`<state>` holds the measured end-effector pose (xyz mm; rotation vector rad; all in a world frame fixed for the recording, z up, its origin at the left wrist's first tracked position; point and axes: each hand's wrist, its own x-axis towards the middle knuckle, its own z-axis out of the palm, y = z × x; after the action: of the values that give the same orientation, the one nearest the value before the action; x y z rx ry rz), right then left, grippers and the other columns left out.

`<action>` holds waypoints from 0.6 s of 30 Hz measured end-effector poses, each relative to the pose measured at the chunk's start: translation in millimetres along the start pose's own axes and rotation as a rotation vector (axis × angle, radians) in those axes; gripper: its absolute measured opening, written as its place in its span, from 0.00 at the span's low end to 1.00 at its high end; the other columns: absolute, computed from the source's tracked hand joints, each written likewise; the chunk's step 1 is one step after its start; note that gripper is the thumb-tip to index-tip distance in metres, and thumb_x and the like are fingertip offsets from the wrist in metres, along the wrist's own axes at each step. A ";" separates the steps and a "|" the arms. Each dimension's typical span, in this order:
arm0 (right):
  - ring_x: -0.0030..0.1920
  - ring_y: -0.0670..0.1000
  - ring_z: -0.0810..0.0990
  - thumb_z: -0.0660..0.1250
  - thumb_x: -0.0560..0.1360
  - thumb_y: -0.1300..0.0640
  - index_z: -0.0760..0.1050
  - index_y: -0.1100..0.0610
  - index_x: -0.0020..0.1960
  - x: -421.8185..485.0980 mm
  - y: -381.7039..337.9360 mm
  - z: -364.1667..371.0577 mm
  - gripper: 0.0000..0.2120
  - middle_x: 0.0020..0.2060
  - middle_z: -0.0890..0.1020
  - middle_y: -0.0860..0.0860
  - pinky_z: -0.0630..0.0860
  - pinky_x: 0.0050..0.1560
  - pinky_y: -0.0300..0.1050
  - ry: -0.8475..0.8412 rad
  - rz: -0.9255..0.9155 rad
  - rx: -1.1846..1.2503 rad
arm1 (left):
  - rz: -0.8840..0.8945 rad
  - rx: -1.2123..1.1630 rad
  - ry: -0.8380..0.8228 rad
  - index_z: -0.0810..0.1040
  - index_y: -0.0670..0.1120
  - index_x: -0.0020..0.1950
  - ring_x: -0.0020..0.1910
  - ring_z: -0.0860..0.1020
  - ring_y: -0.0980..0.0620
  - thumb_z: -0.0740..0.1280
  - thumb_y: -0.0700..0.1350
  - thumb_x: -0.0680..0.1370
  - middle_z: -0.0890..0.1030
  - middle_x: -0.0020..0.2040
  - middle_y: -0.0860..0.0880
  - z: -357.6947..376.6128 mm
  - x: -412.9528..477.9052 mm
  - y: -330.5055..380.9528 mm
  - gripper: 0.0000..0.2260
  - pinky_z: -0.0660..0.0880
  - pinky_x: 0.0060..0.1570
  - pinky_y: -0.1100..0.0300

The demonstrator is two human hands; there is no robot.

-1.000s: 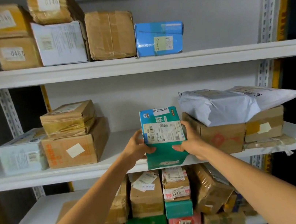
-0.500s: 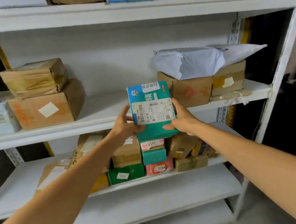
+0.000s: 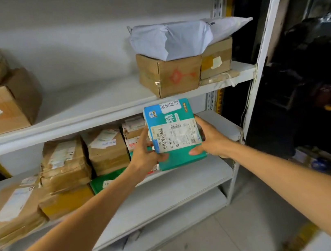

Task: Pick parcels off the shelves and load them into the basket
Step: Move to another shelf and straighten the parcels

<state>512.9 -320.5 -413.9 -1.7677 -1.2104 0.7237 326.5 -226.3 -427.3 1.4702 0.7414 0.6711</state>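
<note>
Both bare arms are pointing forward, coming in from the lower corners of the view and converging, elbows nearly straight. The left hand (image 3: 144, 156) is gripping the left edge of a box (image 3: 174, 132), thumb lying across its front, fingers curling round behind. The right hand (image 3: 210, 140) is gripping the right edge likewise, its thumb pressing the lower front. The palms are facing each other.

Pale floor tiles (image 3: 230, 236) carry a blurred yellow strip (image 3: 298, 238); dark clutter (image 3: 311, 56) fills the right.
</note>
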 end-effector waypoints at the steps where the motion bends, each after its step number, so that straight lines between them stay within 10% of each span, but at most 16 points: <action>1: 0.68 0.48 0.69 0.74 0.63 0.76 0.58 0.49 0.76 -4.5 10.4 -4.5 0.50 0.66 0.73 0.47 0.75 0.63 0.52 0.021 0.021 0.022 | -0.011 -0.004 -0.039 0.65 0.54 0.71 0.58 0.76 0.44 0.68 0.23 0.69 0.74 0.56 0.45 9.3 4.0 -3.3 0.38 0.81 0.40 0.52; 7: 0.69 0.50 0.70 0.75 0.62 0.74 0.58 0.48 0.75 -54.1 68.2 -62.2 0.49 0.66 0.73 0.47 0.73 0.65 0.56 0.268 0.143 0.056 | 0.014 0.057 -0.311 0.62 0.53 0.74 0.62 0.76 0.46 0.69 0.24 0.69 0.77 0.59 0.47 97.7 38.8 -20.8 0.40 0.78 0.53 0.42; 13: 0.67 0.50 0.71 0.72 0.68 0.70 0.53 0.44 0.77 -124.7 125.8 -134.8 0.48 0.66 0.73 0.49 0.73 0.64 0.60 0.561 0.288 0.040 | 0.048 0.141 -0.544 0.65 0.59 0.68 0.59 0.74 0.52 0.68 0.24 0.69 0.76 0.52 0.57 227.4 52.6 -19.6 0.38 0.77 0.40 0.62; 18: 0.64 0.53 0.74 0.68 0.73 0.66 0.58 0.41 0.73 -195.1 159.1 -179.4 0.36 0.61 0.73 0.44 0.78 0.59 0.56 0.813 0.400 0.073 | 0.067 0.241 -0.762 0.58 0.59 0.76 0.64 0.73 0.52 0.70 0.26 0.68 0.76 0.62 0.52 335.4 46.4 -22.1 0.45 0.76 0.52 0.57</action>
<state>659.3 -586.8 -470.8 -1.9654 -0.2877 0.1948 617.3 -397.8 -462.2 1.8070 0.1797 0.0331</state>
